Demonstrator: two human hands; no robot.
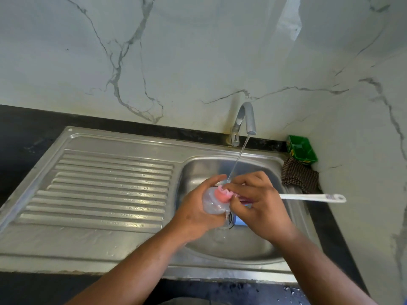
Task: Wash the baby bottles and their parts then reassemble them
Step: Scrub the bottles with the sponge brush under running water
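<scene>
Clear bottle part (211, 205) was gripped in left hand (193, 209); brush (312, 197) clasped in right hand (262, 205), pink head (223, 194) pushed inside, water (239, 157) falling between the hands. Full twisting, rim included, was judged advisable.

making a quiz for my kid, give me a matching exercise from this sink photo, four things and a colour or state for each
Things:
1 tap
2 tub
3 cloth
4 brush handle

Colour or state:
a brown, checked
b green
c white, sticking out to the right
d running water

Pairs: 1-d, 2-b, 3-a, 4-c
</scene>
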